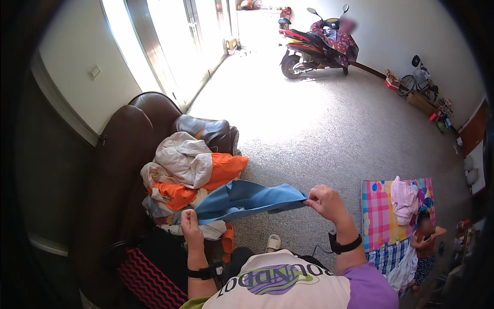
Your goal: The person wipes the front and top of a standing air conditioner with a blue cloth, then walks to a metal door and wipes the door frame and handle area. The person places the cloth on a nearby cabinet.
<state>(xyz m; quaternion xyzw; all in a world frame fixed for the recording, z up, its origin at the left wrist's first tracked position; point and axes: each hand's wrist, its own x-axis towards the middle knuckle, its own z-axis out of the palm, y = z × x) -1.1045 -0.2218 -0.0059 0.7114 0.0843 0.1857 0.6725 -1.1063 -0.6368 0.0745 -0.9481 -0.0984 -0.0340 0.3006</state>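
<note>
A piece of blue cloth [251, 199], perhaps a garment, is stretched in the air between my two hands. My left hand [191, 224] pinches its left end, and my right hand [323, 201] grips the right corner between thumb and fingers. The cloth sags slightly and has a fold along its middle. Just beyond my left hand, a heap of white and orange fabric [185, 158] lies on a brown leather sofa [127, 127]. Black straps circle both my wrists.
An orange slipper [228, 237] lies below the heap. To the right, a person [424, 243] sits by a colourful mat [380, 216] with a pink garment [404, 201] on it. A motor scooter [308, 46] stands at the back; boxes [420, 102] and a small bicycle [415, 83] line the right wall.
</note>
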